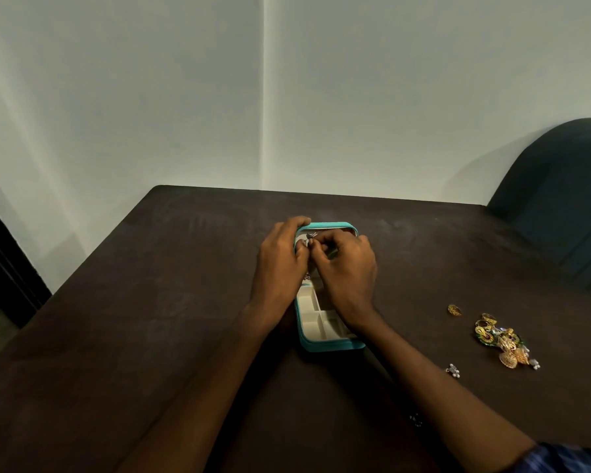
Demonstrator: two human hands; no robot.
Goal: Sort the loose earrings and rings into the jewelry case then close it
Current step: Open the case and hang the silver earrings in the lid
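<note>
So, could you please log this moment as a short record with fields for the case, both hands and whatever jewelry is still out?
case: teal jewelry case, open, on the dark table; pale compartments near its front look empty
left hand: at the case's far left corner, fingers curled over its rim
right hand: over the case, pinching a small silver piece
loose jewelry: gold and green pile, one gold ring and a small pearl piece, all right of the case
lid: not yet closed
</note>
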